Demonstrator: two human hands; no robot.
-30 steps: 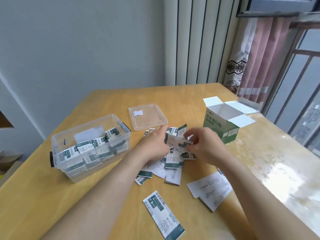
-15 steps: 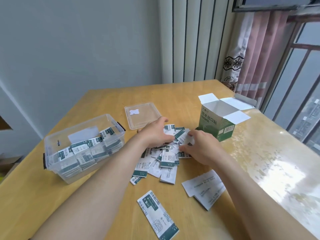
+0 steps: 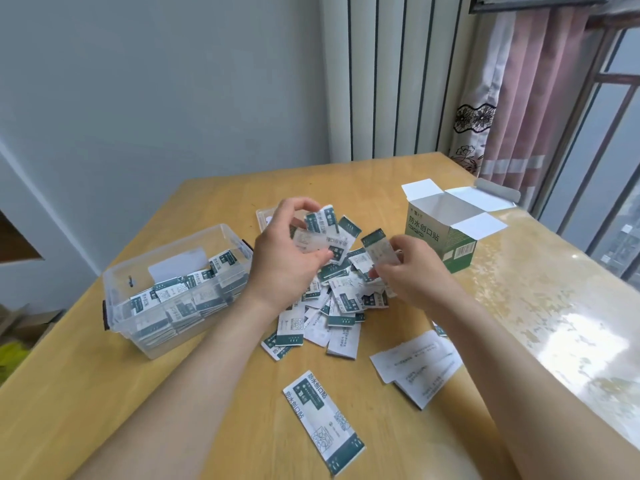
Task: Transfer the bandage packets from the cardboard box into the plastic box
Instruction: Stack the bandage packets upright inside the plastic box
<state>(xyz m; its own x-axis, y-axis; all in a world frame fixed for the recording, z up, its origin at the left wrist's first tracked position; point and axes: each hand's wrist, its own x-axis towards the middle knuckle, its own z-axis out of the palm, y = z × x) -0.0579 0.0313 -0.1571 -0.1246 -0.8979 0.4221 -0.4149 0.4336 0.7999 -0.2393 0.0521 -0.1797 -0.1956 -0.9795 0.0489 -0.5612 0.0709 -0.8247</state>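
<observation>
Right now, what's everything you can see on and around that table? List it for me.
plastic box: one, clear, table's left, partly filled with packets
lid: one, clear, mostly hidden behind the left hand
loose bandage packets: too many to count, white and green, heaped at table centre
long packet strip: one, white and green, near edge
paper leaflets: about two, white, right of the strip
cardboard box: one, green and white, flaps open, right
table: one, wooden
curtain: pink, beside the window
left hand: holds several packets
right hand: holds one packet

Clear glossy plastic box (image 3: pixel 138 306), matt cardboard box (image 3: pixel 440 244), paper packets (image 3: pixel 323 420), smooth glossy wooden table (image 3: pixel 214 393).
</observation>
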